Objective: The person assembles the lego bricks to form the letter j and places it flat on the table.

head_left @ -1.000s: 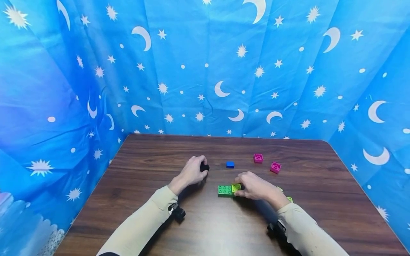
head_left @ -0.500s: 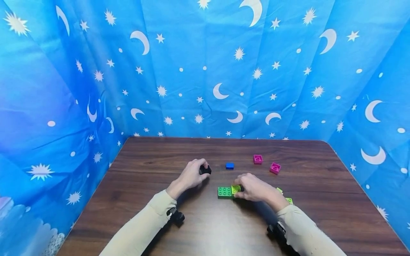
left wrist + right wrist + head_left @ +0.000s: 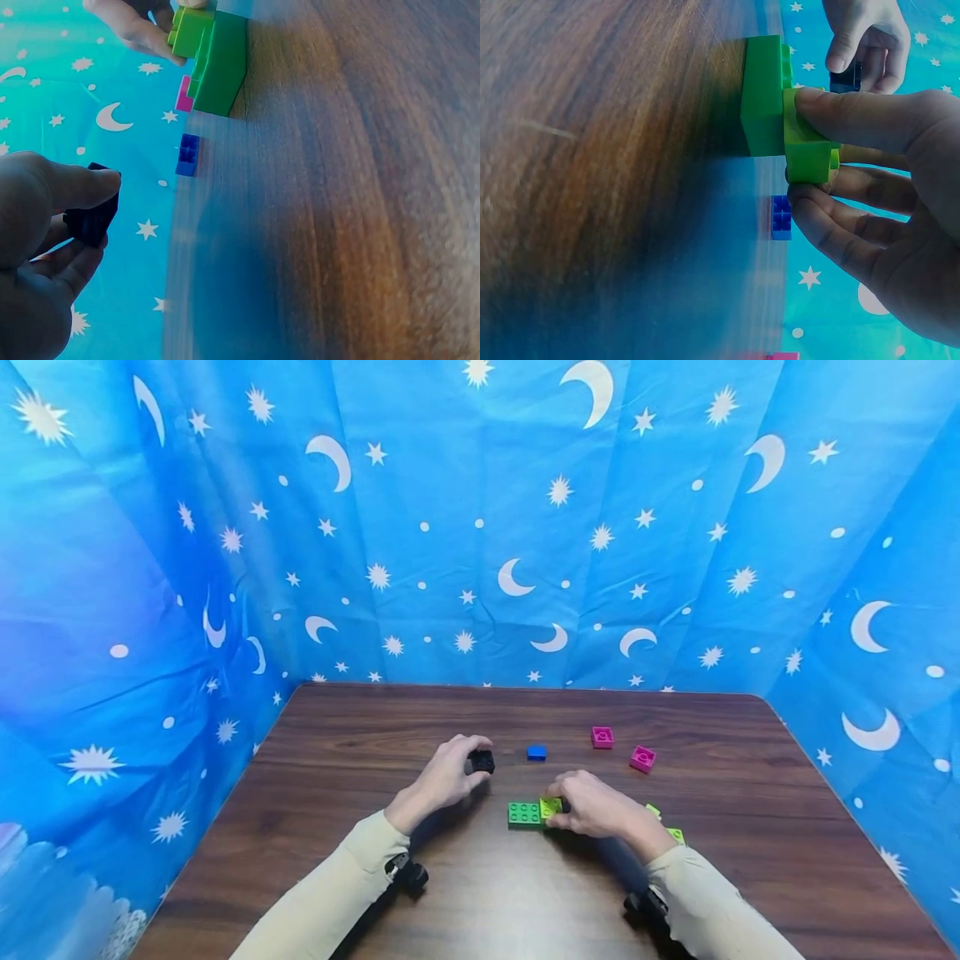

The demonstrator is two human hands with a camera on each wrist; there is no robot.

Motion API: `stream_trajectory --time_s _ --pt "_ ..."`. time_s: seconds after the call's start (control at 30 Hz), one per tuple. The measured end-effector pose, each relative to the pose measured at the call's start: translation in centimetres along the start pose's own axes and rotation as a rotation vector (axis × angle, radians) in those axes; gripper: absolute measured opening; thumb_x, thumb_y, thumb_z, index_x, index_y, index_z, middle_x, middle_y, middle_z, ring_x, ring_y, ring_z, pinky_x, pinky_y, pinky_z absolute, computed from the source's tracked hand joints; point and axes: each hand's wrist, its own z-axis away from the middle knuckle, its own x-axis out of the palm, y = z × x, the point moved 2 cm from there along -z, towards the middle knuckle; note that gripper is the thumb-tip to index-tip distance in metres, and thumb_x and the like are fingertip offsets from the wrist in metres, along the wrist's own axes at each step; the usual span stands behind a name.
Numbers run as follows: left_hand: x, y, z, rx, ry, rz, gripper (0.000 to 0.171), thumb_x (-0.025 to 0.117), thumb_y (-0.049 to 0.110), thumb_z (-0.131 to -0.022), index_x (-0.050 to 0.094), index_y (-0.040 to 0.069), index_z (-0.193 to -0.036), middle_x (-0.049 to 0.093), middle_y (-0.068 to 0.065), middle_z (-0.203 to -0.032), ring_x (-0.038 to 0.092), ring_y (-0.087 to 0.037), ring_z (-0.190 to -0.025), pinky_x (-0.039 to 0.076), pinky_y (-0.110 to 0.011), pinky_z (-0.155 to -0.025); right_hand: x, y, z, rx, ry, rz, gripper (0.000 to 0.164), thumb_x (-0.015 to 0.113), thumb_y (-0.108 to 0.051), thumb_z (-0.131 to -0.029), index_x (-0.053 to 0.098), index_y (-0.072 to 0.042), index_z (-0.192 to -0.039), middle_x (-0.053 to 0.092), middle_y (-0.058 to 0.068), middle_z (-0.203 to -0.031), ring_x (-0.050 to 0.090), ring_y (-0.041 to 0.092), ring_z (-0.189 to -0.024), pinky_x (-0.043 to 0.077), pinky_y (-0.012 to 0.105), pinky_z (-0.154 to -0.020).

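My left hand (image 3: 444, 779) pinches a black toy brick (image 3: 482, 762) between thumb and fingertips, and in the left wrist view that brick (image 3: 96, 214) is off the table, tilted. To its right, my right hand (image 3: 600, 806) pinches a lime-green brick (image 3: 550, 807) between thumb and fingers. The lime brick (image 3: 807, 154) sits on one end of a longer green brick (image 3: 763, 97), overhanging it in the right wrist view. Several studs of the green brick (image 3: 522, 814) are bare on its left part. A gap separates the black brick from the green one.
Beyond the hands lie a small blue brick (image 3: 536, 752) and two pink bricks, one farther back (image 3: 602, 737) and one nearer (image 3: 642, 759). More lime pieces (image 3: 676, 835) are partly hidden behind the right wrist. A blue star-patterned cloth (image 3: 480, 552) surrounds the wooden table (image 3: 360, 727).
The black brick has turned in my left hand's fingers, so more of its studded face shows. My right hand keeps its grip on the lime brick, nearly still.
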Motion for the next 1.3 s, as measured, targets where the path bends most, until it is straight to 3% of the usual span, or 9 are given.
stream_trajectory --time_s 0.27,0.57,0.87,1.3 --pt "0.2 0.1 0.6 0.018 -0.029 -0.030 0.042 0.076 0.013 -0.082 0.064 0.009 -0.122 0.068 -0.004 -0.114 0.061 -0.020 -0.103 0.052 -0.035 -0.086 0.4 0.0 -0.1 0.001 -0.014 0.009 0.027 0.076 -0.024 -0.084 0.071 -0.004 -0.102 0.068 0.003 -0.092 0.060 0.012 -0.081 0.052 0.030 -0.071" --pt "0.7 0.7 1.5 0.008 -0.070 0.005 0.044 0.077 0.010 -0.080 0.065 0.010 -0.123 0.067 -0.005 -0.118 0.063 -0.020 -0.108 0.051 -0.036 -0.091 0.6 0.1 0.1 -0.016 -0.008 0.006 0.025 0.076 -0.024 -0.084 0.070 -0.006 -0.100 0.067 0.002 -0.090 0.059 0.010 -0.079 0.051 0.029 -0.070" --pt "0.8 1.2 1.3 0.029 -0.057 0.022 0.042 0.077 0.009 -0.081 0.065 0.010 -0.121 0.067 -0.004 -0.115 0.064 -0.018 -0.104 0.052 -0.033 -0.089 0.1 0.1 -0.1 -0.019 -0.002 0.018 0.025 0.076 -0.024 -0.084 0.070 -0.005 -0.099 0.065 0.001 -0.085 0.056 0.010 -0.074 0.050 0.027 -0.067" --pt "0.7 2.0 1.5 0.038 -0.113 0.032 0.042 0.075 0.013 -0.083 0.064 0.008 -0.123 0.066 -0.005 -0.119 0.064 -0.020 -0.105 0.053 -0.031 -0.086 -0.2 -0.1 -0.3 -0.007 -0.013 0.005 0.022 0.077 -0.023 -0.083 0.070 -0.007 -0.096 0.064 -0.001 -0.082 0.055 0.009 -0.072 0.048 0.025 -0.064"
